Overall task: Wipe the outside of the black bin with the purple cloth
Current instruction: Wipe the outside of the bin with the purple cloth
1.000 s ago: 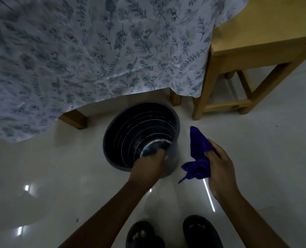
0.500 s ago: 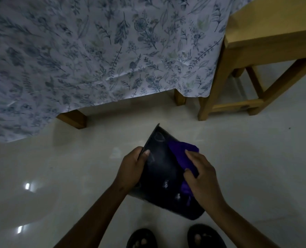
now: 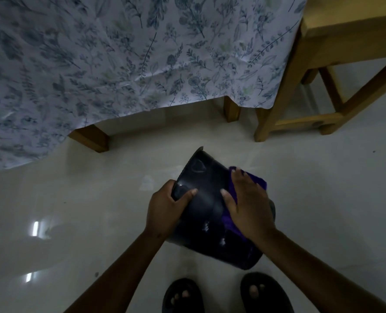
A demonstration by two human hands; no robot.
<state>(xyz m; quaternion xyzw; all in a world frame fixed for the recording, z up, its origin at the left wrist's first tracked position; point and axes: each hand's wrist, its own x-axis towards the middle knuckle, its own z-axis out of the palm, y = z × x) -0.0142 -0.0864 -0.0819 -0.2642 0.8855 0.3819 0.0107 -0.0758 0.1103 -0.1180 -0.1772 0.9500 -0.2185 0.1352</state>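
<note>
The black bin (image 3: 206, 213) is held off the floor and tipped over, its base pointing up and away from me, its outer wall facing the camera. My left hand (image 3: 166, 210) grips the bin's left side near the base, thumb across the wall. My right hand (image 3: 247, 204) lies flat on the purple cloth (image 3: 255, 181), pressing it against the bin's right side. Only the cloth's edges show around and under that hand. The bin's opening is hidden from view.
A table with a floral cloth (image 3: 119, 59) hangs over the far side, its wooden legs (image 3: 90, 137) on the pale glossy floor (image 3: 74, 211). A wooden stool (image 3: 336, 71) stands at the right. My feet in dark sandals (image 3: 266, 294) are directly below the bin.
The bin, upright on the floor a second ago, was lifted and tipped over. My right hand brought the cloth onto its side and has since slid it slightly to the right.
</note>
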